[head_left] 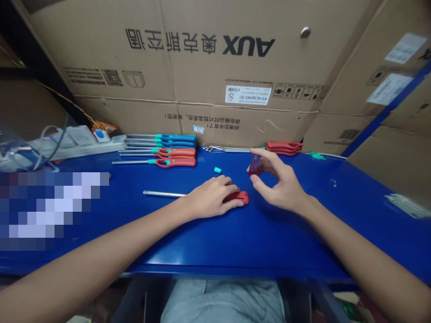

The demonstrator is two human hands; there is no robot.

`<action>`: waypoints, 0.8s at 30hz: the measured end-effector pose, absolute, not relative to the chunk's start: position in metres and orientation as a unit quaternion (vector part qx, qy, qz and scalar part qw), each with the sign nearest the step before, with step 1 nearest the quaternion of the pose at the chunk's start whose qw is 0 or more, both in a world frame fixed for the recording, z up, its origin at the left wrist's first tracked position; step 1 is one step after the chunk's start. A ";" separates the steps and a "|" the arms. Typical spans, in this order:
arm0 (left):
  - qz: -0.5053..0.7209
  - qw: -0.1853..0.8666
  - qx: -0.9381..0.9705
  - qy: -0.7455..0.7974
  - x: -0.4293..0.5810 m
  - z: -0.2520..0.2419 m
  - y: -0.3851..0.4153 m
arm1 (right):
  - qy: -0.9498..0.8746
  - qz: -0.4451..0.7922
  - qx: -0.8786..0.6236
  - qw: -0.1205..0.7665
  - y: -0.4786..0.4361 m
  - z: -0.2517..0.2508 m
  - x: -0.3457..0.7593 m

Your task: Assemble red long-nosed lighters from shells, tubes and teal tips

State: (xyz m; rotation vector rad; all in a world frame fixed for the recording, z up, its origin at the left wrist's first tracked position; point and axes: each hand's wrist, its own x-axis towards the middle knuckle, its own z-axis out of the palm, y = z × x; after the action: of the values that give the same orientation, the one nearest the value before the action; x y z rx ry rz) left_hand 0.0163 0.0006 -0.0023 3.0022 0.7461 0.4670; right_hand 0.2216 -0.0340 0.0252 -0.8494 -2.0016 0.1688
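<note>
The person's left hand [213,198] is planted low on the blue tabletop [215,244], fingers curled down and mostly closed over a red-handled lighter [241,197]. Only the butt end of the handle peeks out past the fingertips; the silver tube [163,194] sticks out from the other side of that hand, running left over the table.

The right hand [282,185] is up a bit higher, just right of the left one — thumb and fingers pinched round the clear-and-red grip of a screwdriver [255,163], the rest of the hand loosely curled. The shaft points down at the handle's end, and the tip looks to be touching it, though it's too small to be sure.

Just beyond the left hand sits a little teal cap [217,170], lying on its own. Farther out and to that hand's left there's a row of lighters [178,162], blue handles behind the red ones. Past the right hand — a stack of red handles [284,147], with some teal bits [315,155] off to its right.
</note>
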 end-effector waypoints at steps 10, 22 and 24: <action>0.147 0.006 0.960 0.239 0.016 -0.002 0.000 | -0.823 0.055 -0.335 0.456 -0.035 0.028 0.221; 0.149 0.013 0.959 0.241 0.017 -0.001 -0.001 | -0.819 0.068 -0.340 0.457 -0.036 0.028 0.221; 0.150 0.011 0.959 0.241 0.017 0.000 -0.001 | -0.821 0.074 -0.334 0.458 -0.036 0.028 0.220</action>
State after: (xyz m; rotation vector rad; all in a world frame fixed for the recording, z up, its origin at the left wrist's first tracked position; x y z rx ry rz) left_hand 0.0167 -0.0011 -0.0004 2.9905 0.7526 0.4669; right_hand 0.2202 -0.0362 0.0279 -0.8228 -2.0222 0.1826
